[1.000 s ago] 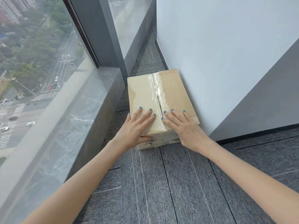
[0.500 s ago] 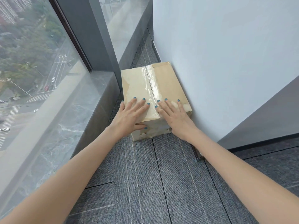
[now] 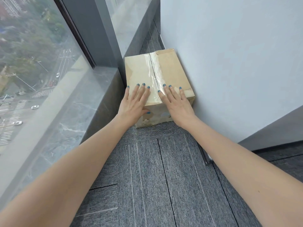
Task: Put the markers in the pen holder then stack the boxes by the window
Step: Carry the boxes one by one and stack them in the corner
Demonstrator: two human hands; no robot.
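So the taped brown cardboard box [image 3: 158,81] is down on the grey carpet-tile floor [image 3: 164,177], wedged in the narrow gap between the grey marble window ledge [image 3: 85,102] on its left and the white wall [image 3: 229,63] on its right. A strip of clear packing tape [image 3: 154,74] runs down the middle seam of the box's top.

Both hands are flat on the near end of the box — left hand [image 3: 134,104] on the left flap with its thumb hooked over the front face, right hand [image 3: 176,102] on the right flap. Fingers [image 3: 170,94] are spread open and just pressing; they aren't gripping anything.

What's changed: compared with a second ago the box sits deeper in the gap, tighter to the ledge side and further from the wall's near corner, and the arms are stretched out more. Reads to me like it got shoved along the floor into position rather than lifted.

For the task, I'd guess this is the bottom box of the stack by the big glass window [image 3: 32,63], now more or less parked. No second box, markers or pen holder in view, so I can't say how that part stands — probably the next box has to be fetched.
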